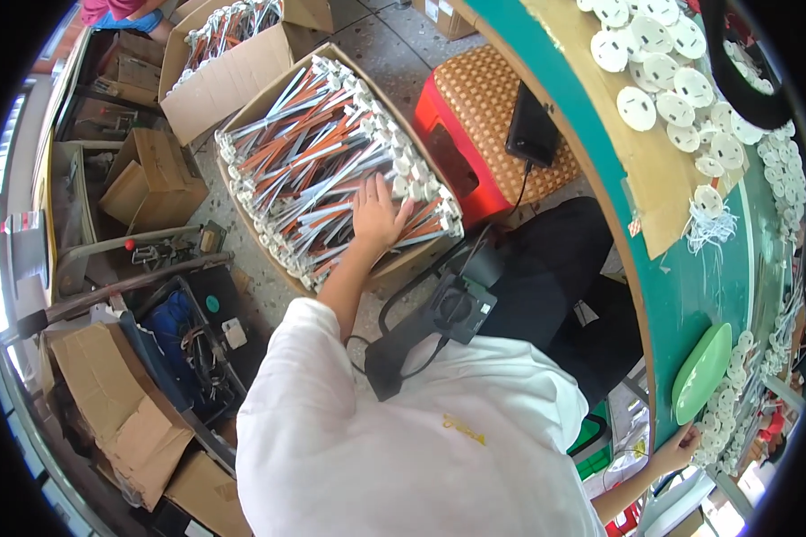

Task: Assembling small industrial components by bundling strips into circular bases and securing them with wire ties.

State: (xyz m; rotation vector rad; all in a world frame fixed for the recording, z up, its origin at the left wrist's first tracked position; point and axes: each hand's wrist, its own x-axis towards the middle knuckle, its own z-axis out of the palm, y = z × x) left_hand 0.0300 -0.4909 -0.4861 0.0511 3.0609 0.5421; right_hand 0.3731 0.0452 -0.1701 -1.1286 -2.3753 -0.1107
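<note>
My left hand [381, 215] lies palm down with its fingers stretched out over a cardboard box [273, 94] at the upper middle. Thin orange and pale grey strips [318, 152] with white block-shaped ends fill that box. Far off at the lower right, my right hand [681, 447] is at the edge of the green table [667, 331], with its fingers curled together. It is beside the lower end of a light green oval dish [700, 376] and a row of small white parts [721, 416]. What its fingers hold, if anything, is too small to make out.
Round white discs [658, 72] cover cardboard on the table, near a bundle of white strands [710, 224]. A red stool [461, 166] with a woven top carries a black device [530, 125]. Another box of strips [228, 76] stands behind. Cartons [148, 179] and metal rails line the left.
</note>
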